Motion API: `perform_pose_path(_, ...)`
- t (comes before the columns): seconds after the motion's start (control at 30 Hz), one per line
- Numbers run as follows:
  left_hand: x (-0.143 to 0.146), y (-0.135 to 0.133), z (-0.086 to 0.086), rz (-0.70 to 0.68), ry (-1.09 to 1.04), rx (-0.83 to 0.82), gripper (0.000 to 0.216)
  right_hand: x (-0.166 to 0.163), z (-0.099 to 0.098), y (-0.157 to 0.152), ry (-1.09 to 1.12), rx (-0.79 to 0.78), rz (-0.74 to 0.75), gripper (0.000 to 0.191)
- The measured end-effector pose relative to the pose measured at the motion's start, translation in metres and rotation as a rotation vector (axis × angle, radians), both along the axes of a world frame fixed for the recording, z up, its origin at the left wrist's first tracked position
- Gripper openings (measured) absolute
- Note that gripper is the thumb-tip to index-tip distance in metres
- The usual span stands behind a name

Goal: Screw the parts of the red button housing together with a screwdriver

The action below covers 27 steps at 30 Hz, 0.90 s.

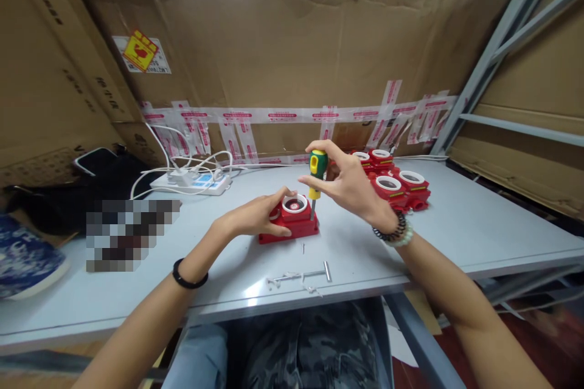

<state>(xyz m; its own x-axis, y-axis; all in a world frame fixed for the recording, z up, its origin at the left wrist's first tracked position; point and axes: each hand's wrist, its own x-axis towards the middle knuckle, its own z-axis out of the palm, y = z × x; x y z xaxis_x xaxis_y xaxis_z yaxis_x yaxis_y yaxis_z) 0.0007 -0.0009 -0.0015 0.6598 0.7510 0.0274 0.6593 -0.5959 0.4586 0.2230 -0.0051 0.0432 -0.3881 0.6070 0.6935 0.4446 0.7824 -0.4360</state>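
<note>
Right hand (351, 185) curled lightly about screwdriver (318, 164), forefinger near handle top, thumb across lower part; your left hand (255, 214) half-spread, clasping left end of red housing (296, 229). Keep shaft square to housing, press straight down, steady housing firmly. Screwdriver stands at housing's right end: handle up, tip down, long axis near upright. Housing sits between front and back edges of bench (474, 213), long axis roughly along front edge, white-rimmed window (294, 205) facing up.

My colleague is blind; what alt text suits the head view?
A person's right hand holds a screwdriver nearly upright at one end of a red unit that the left hand grips on a table. Other red units sit to the right.
</note>
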Motion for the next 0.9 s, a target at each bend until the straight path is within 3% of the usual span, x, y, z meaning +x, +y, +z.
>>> perform_pose_path(0.07,-0.001,0.001,-0.001,0.013,0.014,0.014,0.063,-0.004,-0.002,-0.001,-0.008,0.095,-0.137,0.041)
perform_pose_path(0.1,-0.001,0.001,-0.002,0.013,0.012,0.017,0.062,-0.004,-0.002,-0.002,-0.015,0.103,-0.133,0.04)
perform_pose_path(0.23,0.0,0.0,0.0,-0.013,-0.015,0.0,0.063,0.005,0.004,-0.002,-0.017,-0.114,0.208,0.044)
perform_pose_path(0.3,0.001,-0.001,0.001,-0.018,-0.014,0.004,0.064,0.008,0.006,-0.001,-0.004,-0.191,0.279,0.043)
perform_pose_path(0.47,0.001,-0.001,0.0,0.013,0.012,0.022,0.069,-0.012,-0.003,-0.004,0.083,0.038,-0.069,0.031)
perform_pose_path(0.6,0.001,0.0,-0.002,0.024,0.035,0.035,0.069,-0.023,-0.01,-0.002,0.036,0.127,-0.185,0.031)
perform_pose_path(0.67,0.001,0.0,-0.002,0.021,0.025,0.049,0.068,-0.018,-0.009,0.0,0.057,0.087,-0.099,0.038)
perform_pose_path(0.83,0.002,-0.002,0.002,0.005,0.002,0.023,0.06,0.01,0.007,-0.001,-0.022,-0.243,0.459,0.049)
perform_pose_path(0.9,0.002,-0.002,0.003,-0.005,-0.004,0.009,0.059,0.017,0.013,-0.003,-0.042,-0.334,0.54,0.046)
